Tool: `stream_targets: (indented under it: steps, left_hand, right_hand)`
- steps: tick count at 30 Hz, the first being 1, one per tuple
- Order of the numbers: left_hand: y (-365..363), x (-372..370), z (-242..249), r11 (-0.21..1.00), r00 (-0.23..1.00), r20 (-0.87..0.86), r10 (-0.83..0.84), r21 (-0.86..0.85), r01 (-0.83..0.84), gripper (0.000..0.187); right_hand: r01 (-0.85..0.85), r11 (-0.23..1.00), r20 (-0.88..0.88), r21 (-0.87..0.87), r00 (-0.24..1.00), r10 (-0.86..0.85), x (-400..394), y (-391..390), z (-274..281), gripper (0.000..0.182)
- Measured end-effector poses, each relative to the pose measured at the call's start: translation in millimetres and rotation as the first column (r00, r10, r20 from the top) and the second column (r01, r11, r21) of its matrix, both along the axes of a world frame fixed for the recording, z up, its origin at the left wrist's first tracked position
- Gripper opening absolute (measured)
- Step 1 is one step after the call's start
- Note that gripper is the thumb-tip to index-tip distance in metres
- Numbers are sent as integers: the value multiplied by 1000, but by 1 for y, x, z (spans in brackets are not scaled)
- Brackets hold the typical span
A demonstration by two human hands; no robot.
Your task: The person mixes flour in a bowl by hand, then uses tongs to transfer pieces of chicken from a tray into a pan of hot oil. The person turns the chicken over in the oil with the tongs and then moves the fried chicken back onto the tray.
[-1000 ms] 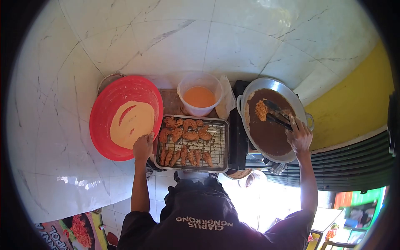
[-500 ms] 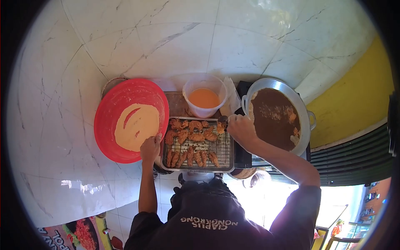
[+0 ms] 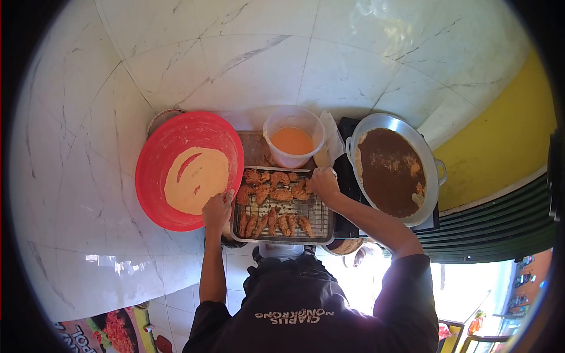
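My left hand [image 3: 218, 209] is closed on the near right rim of a red basin [image 3: 229, 130], which holds pale yellow flour. My right hand [image 3: 323, 183] is over the upper right corner of a metal tray with a wire rack [image 3: 321, 220]. Its fingers are closed round something mostly hidden, with a small pale end showing beside them. Browned fried pieces [image 3: 281, 194] lie on the rack in a far group and a near row. One far piece is right beside my right hand.
Behind the tray stands a clear tub of orange liquid [image 3: 292, 141]. To the right, a large two-handled metal pan [image 3: 435, 191] on a black stove holds brown oil with bits floating in it. A marbled tile wall [image 3: 253, 65] rises behind.
My right hand has moved left and slightly down, away from the pan and over the rack's corner. My left hand stays at the basin's rim. The whole view has shifted slightly.
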State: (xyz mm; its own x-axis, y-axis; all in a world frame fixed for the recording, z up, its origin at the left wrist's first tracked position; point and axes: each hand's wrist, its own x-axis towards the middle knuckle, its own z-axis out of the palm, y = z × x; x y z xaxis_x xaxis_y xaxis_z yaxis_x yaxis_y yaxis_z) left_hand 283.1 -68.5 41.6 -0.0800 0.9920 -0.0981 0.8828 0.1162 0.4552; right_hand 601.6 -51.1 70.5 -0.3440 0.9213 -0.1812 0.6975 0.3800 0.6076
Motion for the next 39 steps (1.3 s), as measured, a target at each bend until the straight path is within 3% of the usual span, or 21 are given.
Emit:
stream_targets:
  steps: [5, 7, 11, 13, 16, 20, 22, 28, 34, 39]
  left_hand:
    - [1, -1, -1, 1000, 1000, -7, -6, -19, 6, 56]
    - [1, -3, -5, 1000, 1000, -8, -3, 4, 3, 57]
    - [1, -2, -2, 1000, 1000, -12, 6, -5, -6, 57]
    - [0, 0, 3, 999, 1000, -6, 10, -39, -10, 57]
    - [0, 2, 3, 999, 999, 6, 50, -22, -49, 59]
    - [3, 2, 1, 997, 998, -37, 53, -60, -55, 61]
    - [3, 3, 0, 995, 994, -62, 89, -49, -92, 63]
    - [2, 8, 3, 994, 991, -80, 107, -23, -109, 65]
    - [3, 8, 1, 991, 988, -93, 125, -32, -128, 65]
    - [2, 9, 4, 990, 987, -91, 130, -36, -134, 65]
  right_hand:
    - [139, 990, -48, 13, 989, -138, 1, -12, 55, 14]
    - [146, 986, -222, 76, 967, -126, 12, -23, 84, 8]
    - [334, 936, -319, 112, 904, -285, 34, -61, 176, 21]
    - [351, 893, -402, 282, 888, -223, 63, -78, 194, 16]
    - [449, 845, -413, 290, 855, -312, 108, -94, 209, 24]
    - [583, 783, -424, 216, 779, -462, 154, -103, 193, 30]
    - [667, 739, -422, 95, 699, -577, 172, -103, 175, 32]
    - [708, 706, -345, -1, 663, -665, 217, -91, 124, 28]
    - [631, 767, -344, 117, 750, -564, 243, -75, 94, 13]
    - [595, 797, -381, 108, 765, -519, 256, -70, 90, 11]
